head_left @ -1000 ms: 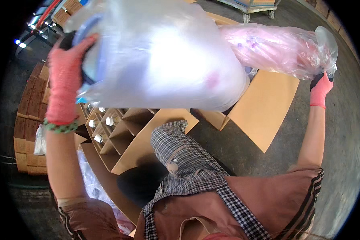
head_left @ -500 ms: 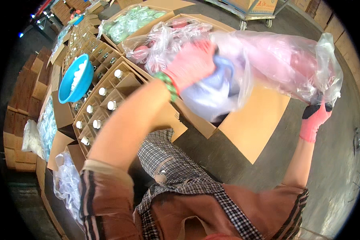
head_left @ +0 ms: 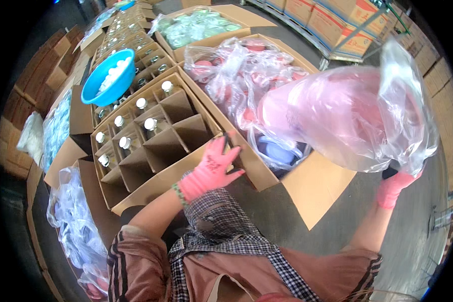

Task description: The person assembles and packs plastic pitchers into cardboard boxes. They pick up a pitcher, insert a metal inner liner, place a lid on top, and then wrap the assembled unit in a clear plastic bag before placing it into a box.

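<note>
One clear bag of pink items (head_left: 332, 108), its loose end grasped by the right hand (head_left: 395, 188), runs long axis leftward over an open carton (head_left: 258, 165); left hand (head_left: 210, 171), empty, fingers spread, is farther, by the divided carton (head_left: 161, 185).

Clear, crinkled plastic bag (head_left: 407, 118) bulging with pink contents (head_left: 332, 100), held up sideways, its bunched right end gripped in the right hand (head_left: 396, 185), its left end over an open brown carton (head_left: 258, 168) packed with bagged reddish pieces (head_left: 255, 46) and a blue piece (head_left: 277, 151). Alongside, by the left hand (head_left: 210, 170), a second open carton (head_left: 156, 190), parted into cells by cardboard dividers (head_left: 158, 151), with white-capped bottles (head_left: 125, 143) upright toward its left side.
</note>
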`<state>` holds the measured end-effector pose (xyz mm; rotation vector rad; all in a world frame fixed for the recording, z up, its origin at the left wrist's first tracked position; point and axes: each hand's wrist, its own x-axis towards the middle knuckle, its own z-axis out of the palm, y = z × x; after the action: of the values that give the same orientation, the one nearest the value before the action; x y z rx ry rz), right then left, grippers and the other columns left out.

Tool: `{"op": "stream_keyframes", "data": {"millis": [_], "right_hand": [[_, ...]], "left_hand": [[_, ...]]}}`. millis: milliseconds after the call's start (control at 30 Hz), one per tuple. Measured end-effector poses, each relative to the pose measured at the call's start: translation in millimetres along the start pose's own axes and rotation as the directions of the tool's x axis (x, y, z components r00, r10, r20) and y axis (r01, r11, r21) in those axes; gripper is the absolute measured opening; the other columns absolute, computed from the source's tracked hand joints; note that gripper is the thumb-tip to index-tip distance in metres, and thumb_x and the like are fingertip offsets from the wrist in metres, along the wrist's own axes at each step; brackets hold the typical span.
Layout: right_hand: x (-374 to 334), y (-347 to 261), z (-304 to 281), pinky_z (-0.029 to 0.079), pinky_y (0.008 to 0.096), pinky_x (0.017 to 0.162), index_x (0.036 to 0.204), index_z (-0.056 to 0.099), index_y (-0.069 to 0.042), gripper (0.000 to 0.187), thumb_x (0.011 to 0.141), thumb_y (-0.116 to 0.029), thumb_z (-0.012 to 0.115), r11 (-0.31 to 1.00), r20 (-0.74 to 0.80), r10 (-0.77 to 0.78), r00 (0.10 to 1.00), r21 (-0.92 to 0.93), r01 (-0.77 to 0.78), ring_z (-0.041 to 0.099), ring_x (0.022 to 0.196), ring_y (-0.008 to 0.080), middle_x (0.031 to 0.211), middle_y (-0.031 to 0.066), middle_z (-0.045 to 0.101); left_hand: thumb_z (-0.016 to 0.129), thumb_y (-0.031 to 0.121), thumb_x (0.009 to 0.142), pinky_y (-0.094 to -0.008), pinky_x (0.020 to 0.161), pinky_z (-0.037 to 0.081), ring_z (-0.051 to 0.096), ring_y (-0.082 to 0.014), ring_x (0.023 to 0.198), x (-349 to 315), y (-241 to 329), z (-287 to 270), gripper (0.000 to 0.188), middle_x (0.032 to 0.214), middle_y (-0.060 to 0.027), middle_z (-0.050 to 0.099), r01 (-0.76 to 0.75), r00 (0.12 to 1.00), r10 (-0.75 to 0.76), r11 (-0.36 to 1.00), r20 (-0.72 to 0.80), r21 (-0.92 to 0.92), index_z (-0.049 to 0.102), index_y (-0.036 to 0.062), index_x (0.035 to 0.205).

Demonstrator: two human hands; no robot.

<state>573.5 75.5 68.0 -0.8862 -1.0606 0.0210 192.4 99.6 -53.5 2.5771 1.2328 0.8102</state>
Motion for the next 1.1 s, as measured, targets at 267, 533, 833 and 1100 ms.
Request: {"op": "stream_keyframes", "data": {"millis": [267, 533, 833, 1100], "right_hand": [[45.1, -117.8, 157.4, 0.041, 0.0281, 0.078, 0.107, 0.048, 0.001, 0.032, 0.079, -0.014, 0.053, 0.766, 0.546, -0.406, 0.733, -0.234, 0.598, 0.052, 0.088, 0.0153, 0.102, 0.0073, 0.054], [-115.1, -150.8, 304.4, 0.043, 0.0257, 0.073, 0.108, 0.046, -0.001, 0.035, 0.076, -0.012, 0.056, 0.728, 0.784, -0.069, 0.616, 0.462, -0.506, 0.052, 0.081, 0.0119, 0.095, 0.0054, 0.054], [-278.3, -73.7, 279.7, 0.04, 0.0311, 0.083, 0.116, 0.039, -0.001, 0.04, 0.082, -0.015, 0.054, 0.322, 0.972, -0.158, 0.172, 0.215, -0.922, 0.049, 0.093, 0.0151, 0.104, 0.008, 0.05], [-351.0, -38.3, 164.6, 0.036, 0.0354, 0.091, 0.123, 0.028, -0.002, 0.082, 0.061, -0.032, 0.074, 0.821, 0.943, 0.199, -0.266, -0.309, -0.481, 0.042, 0.109, 0.0259, 0.12, 0.0134, 0.039]], "left_hand": [[0.075, 0.04, 0.058, -0.0385, 0.099, 0.026, 0.034, -0.0288, 0.119, -64.6, -3.3, -121.7, 0.093, 0.128, -0.0183, 0.035, 0.037, 0.848, -0.218, 0.934, -0.483, -0.357, 0.029, -0.0033, 0.127], [0.072, 0.054, 0.055, -0.0351, 0.095, 0.031, 0.036, -0.0213, 0.116, -229.9, -55.5, -127.0, 0.106, 0.127, -0.0111, 0.036, 0.099, 0.729, -0.606, 0.555, -0.32, -0.826, 0.021, -0.0015, 0.129], [0.075, 0.048, 0.054, -0.0369, 0.097, 0.028, 0.031, -0.0271, 0.119, -305.6, 54.5, -53.0, 0.109, 0.127, -0.0177, 0.031, 0.505, 0.524, -0.786, 0.596, -0.327, -0.625, 0.016, -0.0053, 0.129], [0.058, 0.035, 0.072, -0.0374, 0.098, 0.029, 0.036, -0.0237, 0.116, -325.5, 2.4, -93.5, 0.07, 0.124, -0.0113, 0.038, 0.115, 0.457, -0.833, 0.404, -0.313, -0.908, 0.029, 0.0021, 0.127]]}}
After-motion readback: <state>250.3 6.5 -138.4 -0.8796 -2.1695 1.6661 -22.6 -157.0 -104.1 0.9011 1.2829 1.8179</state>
